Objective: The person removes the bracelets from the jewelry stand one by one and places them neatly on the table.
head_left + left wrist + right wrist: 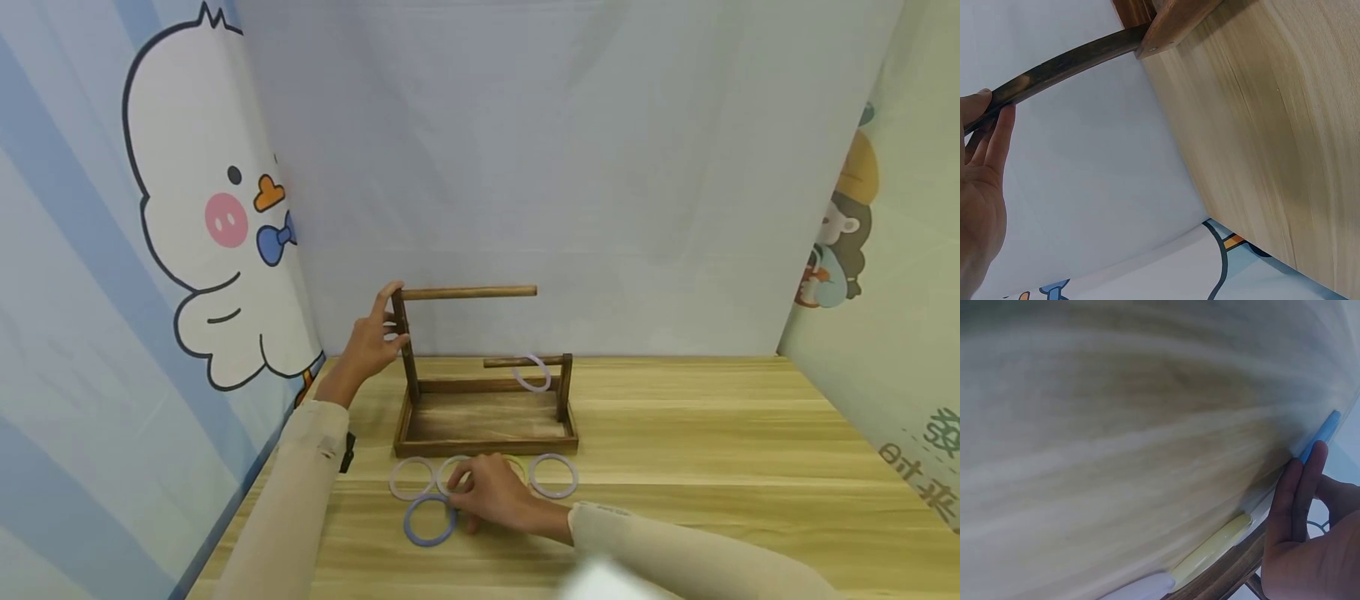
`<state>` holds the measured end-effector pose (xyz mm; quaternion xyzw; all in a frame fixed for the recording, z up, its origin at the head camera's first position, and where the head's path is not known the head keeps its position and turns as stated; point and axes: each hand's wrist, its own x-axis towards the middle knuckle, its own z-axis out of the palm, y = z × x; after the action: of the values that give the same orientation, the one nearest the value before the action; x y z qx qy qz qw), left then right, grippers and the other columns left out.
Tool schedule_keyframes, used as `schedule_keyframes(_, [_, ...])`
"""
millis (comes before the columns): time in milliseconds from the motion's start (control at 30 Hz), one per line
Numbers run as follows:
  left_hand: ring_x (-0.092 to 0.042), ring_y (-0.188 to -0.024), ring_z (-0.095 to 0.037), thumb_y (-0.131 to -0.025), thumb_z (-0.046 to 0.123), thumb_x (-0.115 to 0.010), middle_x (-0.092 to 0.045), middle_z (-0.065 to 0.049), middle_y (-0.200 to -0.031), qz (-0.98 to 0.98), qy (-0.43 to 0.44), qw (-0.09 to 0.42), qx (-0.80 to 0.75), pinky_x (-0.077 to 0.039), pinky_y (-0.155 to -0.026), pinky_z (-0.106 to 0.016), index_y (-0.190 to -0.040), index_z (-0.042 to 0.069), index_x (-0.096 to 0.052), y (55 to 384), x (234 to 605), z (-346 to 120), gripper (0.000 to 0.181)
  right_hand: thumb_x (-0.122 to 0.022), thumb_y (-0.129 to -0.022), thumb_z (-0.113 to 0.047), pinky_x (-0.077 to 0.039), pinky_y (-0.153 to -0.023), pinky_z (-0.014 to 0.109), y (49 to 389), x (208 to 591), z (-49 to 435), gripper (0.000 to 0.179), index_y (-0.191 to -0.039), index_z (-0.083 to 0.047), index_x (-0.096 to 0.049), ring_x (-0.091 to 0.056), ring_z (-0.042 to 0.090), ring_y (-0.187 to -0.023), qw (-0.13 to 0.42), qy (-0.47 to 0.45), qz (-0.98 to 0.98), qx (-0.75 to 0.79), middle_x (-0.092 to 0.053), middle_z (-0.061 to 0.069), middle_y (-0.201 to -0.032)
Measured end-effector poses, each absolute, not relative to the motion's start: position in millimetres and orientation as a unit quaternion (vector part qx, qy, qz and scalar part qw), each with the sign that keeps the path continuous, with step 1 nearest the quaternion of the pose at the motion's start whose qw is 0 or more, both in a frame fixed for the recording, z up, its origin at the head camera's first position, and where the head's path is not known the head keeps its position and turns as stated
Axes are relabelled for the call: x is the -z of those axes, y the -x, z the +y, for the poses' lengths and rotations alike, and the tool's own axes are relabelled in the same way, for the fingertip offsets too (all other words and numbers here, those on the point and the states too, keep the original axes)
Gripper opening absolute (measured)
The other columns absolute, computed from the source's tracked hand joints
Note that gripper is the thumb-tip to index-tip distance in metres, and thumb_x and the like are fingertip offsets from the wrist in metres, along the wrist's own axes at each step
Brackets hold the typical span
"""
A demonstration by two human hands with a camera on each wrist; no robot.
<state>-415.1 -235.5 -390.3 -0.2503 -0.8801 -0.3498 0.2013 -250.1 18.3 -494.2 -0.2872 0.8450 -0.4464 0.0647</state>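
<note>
A dark wooden stand [489, 447] has a tray base, a tall post with a long rod at left and a short post with a rod at right. My left hand [372, 343] grips the tall post [1054, 75] near its top, fingers and thumb on either side. On the table, my right hand [497, 493] pinches the right edge of a blue ring [429, 543]; its fingertips meet the ring in the right wrist view. A lilac ring [542, 379] hangs on the short rod [501, 363].
Along the front of the stand lie a pale pink ring [392, 482], a white ring [439, 479], a yellow ring [1210, 550] partly hidden by my right hand, and a lilac ring [574, 477]. A grey curtain [600, 183] stands behind the wooden table [705, 467], with printed curtains at the sides.
</note>
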Motion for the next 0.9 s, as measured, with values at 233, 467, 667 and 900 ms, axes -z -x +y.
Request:
schedule_keyframes(233, [-0.07,-0.108,-0.046,-0.093,-0.006,-0.074,-0.067,-0.031,-0.12,-0.879,0.252,0.199,0.353,-0.064,-0.087,-0.051,-0.163,0.026,-0.02,414.0,390.3,-235.1,0.094,-0.08,-0.091,-0.009,-0.059,-0.055,0.015,252.7,495.2,20.6,0.014,-0.101,0.0,-0.076,-0.067,0.004,-0.048,0.058,0.283,0.847,0.445,-0.078,0.006,-0.079])
schedule_keyframes(467, [-0.07,-0.11,-0.046,-0.093,-0.005,-0.074,-0.067,-0.03,-0.121,-0.884,0.242,0.195,0.348,-0.064,-0.088,-0.051,-0.164,0.027,-0.018,413.3,388.9,-235.5,0.096,-0.079,-0.093,-0.012,-0.06,-0.056,0.018,262.4,493.1,32.3,0.02,-0.105,0.003,-0.075,-0.071,0.01,-0.054,0.045,0.292,0.84,0.456,-0.078,0.007,-0.078])
schedule_keyframes(667, [-0.07,-0.109,-0.047,-0.093,-0.006,-0.074,-0.066,-0.032,-0.121,-0.884,0.245,0.196,0.347,-0.064,-0.087,-0.051,-0.164,0.025,-0.019,413.5,388.5,-235.1,0.095,-0.081,-0.091,-0.012,-0.061,-0.061,0.018,267.4,486.7,43.9,0.022,-0.106,0.003,-0.076,-0.075,0.012,-0.066,0.017,0.295,0.845,0.446,-0.078,0.01,-0.086])
schedule_keyframes(900, [-0.07,-0.109,-0.048,-0.093,-0.006,-0.073,-0.066,-0.033,-0.12,-0.881,0.249,0.197,0.35,-0.064,-0.086,-0.052,-0.164,0.027,-0.018,412.0,388.9,-234.8,0.096,-0.079,-0.093,-0.009,-0.064,-0.06,0.025,270.4,479.0,59.2,0.028,-0.113,0.01,-0.072,-0.076,0.026,-0.062,0.045,0.273,0.825,0.492,-0.078,0.017,-0.09])
